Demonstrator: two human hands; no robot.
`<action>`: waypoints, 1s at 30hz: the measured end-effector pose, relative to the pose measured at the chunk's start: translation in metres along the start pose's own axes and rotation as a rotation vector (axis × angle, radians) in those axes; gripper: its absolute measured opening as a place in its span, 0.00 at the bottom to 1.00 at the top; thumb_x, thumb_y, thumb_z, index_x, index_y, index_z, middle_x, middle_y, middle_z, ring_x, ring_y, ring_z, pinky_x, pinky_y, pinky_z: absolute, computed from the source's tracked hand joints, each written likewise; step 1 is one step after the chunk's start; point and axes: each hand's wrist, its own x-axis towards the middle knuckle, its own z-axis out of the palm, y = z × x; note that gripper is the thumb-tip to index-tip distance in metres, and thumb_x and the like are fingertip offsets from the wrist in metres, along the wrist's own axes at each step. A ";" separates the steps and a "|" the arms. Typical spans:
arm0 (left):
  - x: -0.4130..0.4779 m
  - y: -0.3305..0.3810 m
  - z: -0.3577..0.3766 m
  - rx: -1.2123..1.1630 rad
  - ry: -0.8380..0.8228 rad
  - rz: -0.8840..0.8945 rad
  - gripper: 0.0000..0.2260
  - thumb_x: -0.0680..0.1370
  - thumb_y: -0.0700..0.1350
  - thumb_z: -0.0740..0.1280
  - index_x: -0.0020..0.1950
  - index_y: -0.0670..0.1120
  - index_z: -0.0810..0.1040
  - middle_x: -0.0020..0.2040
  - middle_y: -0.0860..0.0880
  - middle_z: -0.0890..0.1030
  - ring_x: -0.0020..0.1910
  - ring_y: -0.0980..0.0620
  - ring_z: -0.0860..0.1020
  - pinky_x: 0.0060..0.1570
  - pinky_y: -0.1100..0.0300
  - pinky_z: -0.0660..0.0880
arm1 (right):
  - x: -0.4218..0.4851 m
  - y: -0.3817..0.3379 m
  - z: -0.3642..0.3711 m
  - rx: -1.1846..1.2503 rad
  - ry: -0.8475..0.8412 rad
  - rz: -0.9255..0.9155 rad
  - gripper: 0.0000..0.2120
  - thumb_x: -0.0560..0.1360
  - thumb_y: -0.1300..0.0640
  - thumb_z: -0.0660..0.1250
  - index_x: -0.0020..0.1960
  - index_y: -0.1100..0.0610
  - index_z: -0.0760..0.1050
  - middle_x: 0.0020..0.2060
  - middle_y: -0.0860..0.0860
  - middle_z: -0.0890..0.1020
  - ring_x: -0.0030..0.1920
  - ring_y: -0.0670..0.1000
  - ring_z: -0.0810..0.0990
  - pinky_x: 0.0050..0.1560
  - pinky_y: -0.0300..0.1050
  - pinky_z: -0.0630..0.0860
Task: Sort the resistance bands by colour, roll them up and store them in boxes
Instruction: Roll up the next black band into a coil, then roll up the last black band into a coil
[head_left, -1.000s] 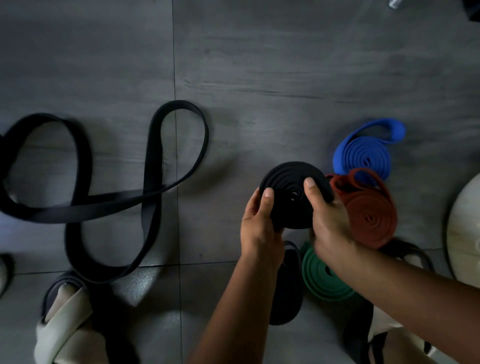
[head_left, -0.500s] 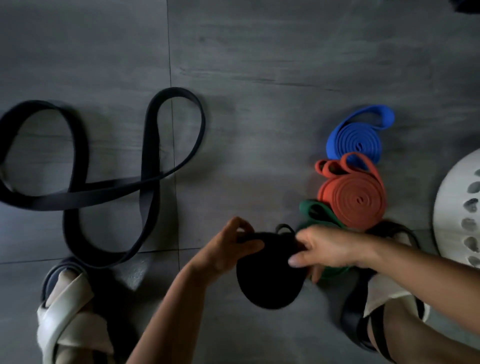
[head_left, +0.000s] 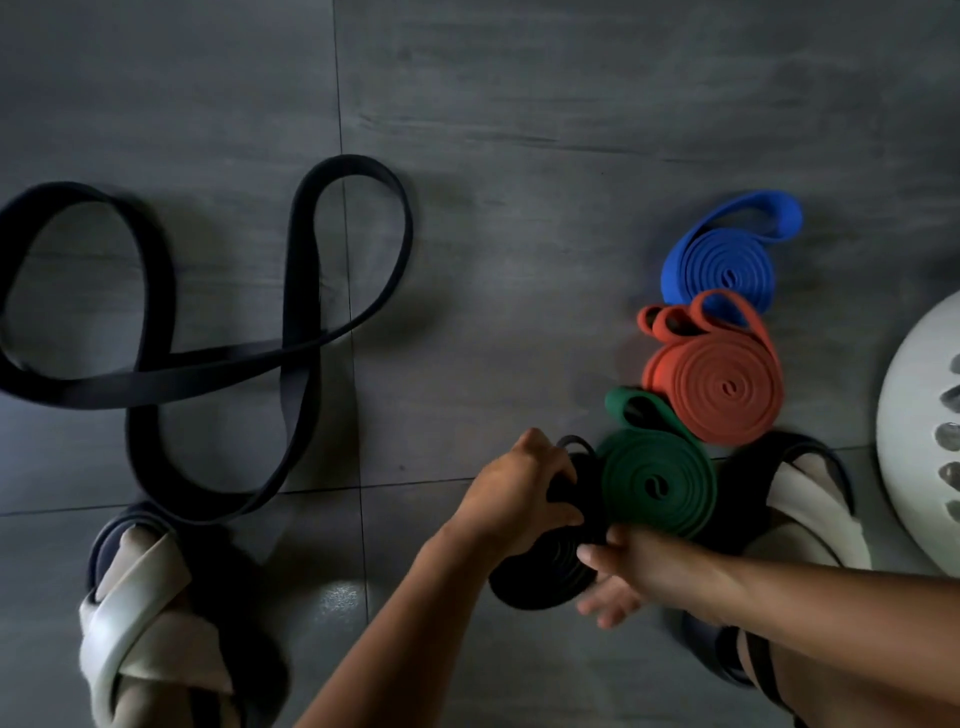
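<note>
The coiled black rubber resistance band (head_left: 545, 577) is held just beside the coiled green rubber band (head_left: 657, 483), with the left grip (head_left: 519, 499) curled over it and the right grip (head_left: 634, 577) pinching its edge. If pressure is eased, the coil could be sprung open.

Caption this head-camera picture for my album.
Left hand and right hand hold the rolled black band beside the green roll, red roll and blue roll; unrolled black band nearby.

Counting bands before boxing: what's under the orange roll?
The orange roll's loose loop lies over the blue roll's near edge. Whatever is beneath the coil itself is covered, so I can't tell if anything lies there.
</note>
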 end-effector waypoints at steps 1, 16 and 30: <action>0.003 0.002 0.000 0.029 -0.018 0.029 0.16 0.72 0.47 0.71 0.57 0.43 0.76 0.59 0.45 0.70 0.54 0.44 0.74 0.52 0.52 0.72 | 0.002 0.001 0.001 0.016 0.031 0.005 0.23 0.80 0.56 0.57 0.66 0.70 0.54 0.36 0.56 0.79 0.31 0.53 0.81 0.30 0.40 0.77; 0.011 -0.012 0.030 0.071 0.157 0.128 0.28 0.71 0.49 0.71 0.70 0.52 0.67 0.66 0.47 0.65 0.65 0.47 0.61 0.63 0.54 0.60 | -0.001 -0.003 -0.007 -0.152 -0.097 0.168 0.30 0.81 0.47 0.48 0.57 0.74 0.73 0.56 0.67 0.78 0.29 0.47 0.78 0.30 0.34 0.76; -0.003 -0.031 0.034 -0.190 0.206 0.003 0.32 0.68 0.56 0.65 0.70 0.49 0.67 0.66 0.49 0.70 0.65 0.49 0.67 0.61 0.63 0.62 | -0.018 -0.035 -0.012 -1.050 0.369 -0.190 0.17 0.72 0.44 0.67 0.48 0.57 0.68 0.47 0.54 0.82 0.47 0.55 0.81 0.39 0.41 0.68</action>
